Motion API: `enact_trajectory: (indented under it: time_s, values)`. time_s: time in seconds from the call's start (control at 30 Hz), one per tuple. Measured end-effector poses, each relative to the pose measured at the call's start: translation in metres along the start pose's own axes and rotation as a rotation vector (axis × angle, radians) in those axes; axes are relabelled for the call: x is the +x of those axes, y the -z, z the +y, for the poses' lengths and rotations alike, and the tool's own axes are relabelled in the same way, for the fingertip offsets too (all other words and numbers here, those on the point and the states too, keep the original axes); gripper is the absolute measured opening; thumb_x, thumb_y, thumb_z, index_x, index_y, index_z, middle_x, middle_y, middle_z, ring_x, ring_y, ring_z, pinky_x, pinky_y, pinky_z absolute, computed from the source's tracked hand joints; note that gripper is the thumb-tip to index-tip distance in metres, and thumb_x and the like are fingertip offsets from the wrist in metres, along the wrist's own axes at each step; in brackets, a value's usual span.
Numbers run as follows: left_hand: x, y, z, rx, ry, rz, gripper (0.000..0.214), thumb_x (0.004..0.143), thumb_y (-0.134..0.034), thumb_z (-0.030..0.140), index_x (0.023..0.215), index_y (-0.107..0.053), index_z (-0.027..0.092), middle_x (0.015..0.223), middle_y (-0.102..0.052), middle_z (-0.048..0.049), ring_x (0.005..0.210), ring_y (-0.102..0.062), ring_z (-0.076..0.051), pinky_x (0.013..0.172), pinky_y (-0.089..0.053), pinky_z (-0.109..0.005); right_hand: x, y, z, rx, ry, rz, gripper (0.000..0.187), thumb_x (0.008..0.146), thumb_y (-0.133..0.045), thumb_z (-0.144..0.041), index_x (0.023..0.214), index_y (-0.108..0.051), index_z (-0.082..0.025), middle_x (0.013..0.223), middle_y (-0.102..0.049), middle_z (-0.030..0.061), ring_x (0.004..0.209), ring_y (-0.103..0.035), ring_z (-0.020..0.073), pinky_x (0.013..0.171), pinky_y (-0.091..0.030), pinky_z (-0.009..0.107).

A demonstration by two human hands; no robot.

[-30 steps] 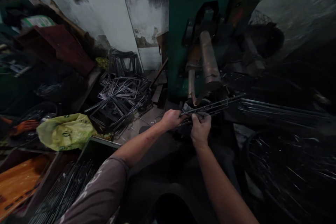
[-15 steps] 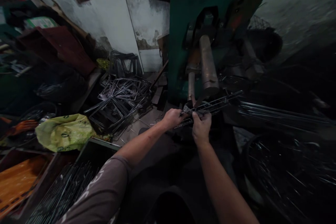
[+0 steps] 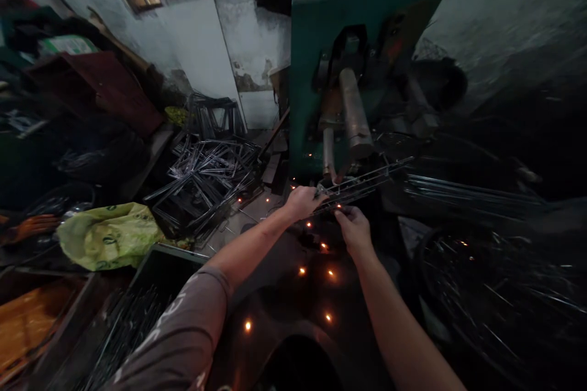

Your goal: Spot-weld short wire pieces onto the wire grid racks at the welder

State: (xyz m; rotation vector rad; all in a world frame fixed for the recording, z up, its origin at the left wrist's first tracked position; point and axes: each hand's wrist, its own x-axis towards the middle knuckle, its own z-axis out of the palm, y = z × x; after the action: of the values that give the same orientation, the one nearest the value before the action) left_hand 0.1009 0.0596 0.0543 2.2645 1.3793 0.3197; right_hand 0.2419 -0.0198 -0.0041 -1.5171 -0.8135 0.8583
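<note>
1. Sparks (image 3: pixel 301 270), small and orange, scatter below both hands
2. Left hand (image 3: pixel 302 202) is closed around the near end of a long grey metal wire frame (image 3: pixel 362 183)
3. Right hand (image 3: pixel 353 227) pinches the frame's lower edge, just beside the left
4. The frame runs rightward from the hands under the round steel electrode (image 3: pixel 355 115) of the green welding machine (image 3: pixel 312 61)

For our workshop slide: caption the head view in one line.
Both hands, left hand and right hand, hold a thin metal wire frame at a green machine amid orange sparks.

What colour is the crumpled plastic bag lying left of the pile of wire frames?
Yellow-green with dark markings: the crumpled plastic bag, seen in the head view.
</note>
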Motion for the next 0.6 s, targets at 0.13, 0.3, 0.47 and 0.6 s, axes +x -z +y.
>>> enact_trajectory:
  time_s: [0.13,0.3,0.47,0.6]
  values:
    - [0.007,0.001,0.007,0.009,-0.016,-0.013,0.046,0.090,-0.040,0.049,0.087,-0.072,0.015,0.084,-0.071,-0.0106,0.080,-0.066,-0.018,0.069,-0.044,-0.023,0.000,0.008,0.017,-0.098,-0.072,-0.090,0.037,0.060,-0.066,-0.049,0.078,-0.059,-0.017,0.069,-0.064,0.0037,0.067,-0.059,0.0198,0.062,-0.048,0.030]
    - [0.018,-0.005,0.012,0.034,-0.022,-0.014,0.046,0.090,-0.040,0.047,0.087,-0.072,0.014,0.086,-0.071,-0.0118,0.081,-0.066,-0.019,0.072,-0.045,-0.025,0.005,0.011,0.023,-0.248,-0.061,-0.136,0.031,0.062,-0.060,-0.044,0.079,-0.062,-0.018,0.072,-0.066,0.0045,0.074,-0.060,0.0228,0.068,-0.048,0.033]
    - [0.022,-0.006,0.013,0.029,-0.016,-0.007,0.044,0.089,-0.042,0.046,0.087,-0.072,0.013,0.087,-0.071,-0.0130,0.083,-0.066,-0.020,0.074,-0.046,-0.027,0.006,0.011,0.019,-0.325,-0.065,-0.174,0.031,0.061,-0.057,-0.041,0.081,-0.063,-0.018,0.080,-0.067,0.0058,0.080,-0.061,0.0241,0.076,-0.046,0.036]
    - [0.022,-0.007,0.012,-0.002,-0.025,-0.010,0.045,0.089,-0.042,0.046,0.086,-0.072,0.012,0.086,-0.071,-0.0124,0.082,-0.065,-0.019,0.073,-0.045,-0.026,0.003,0.012,0.021,-0.357,-0.080,-0.196,0.027,0.061,-0.057,-0.038,0.079,-0.061,-0.018,0.080,-0.067,0.0062,0.081,-0.061,0.0245,0.078,-0.045,0.037]
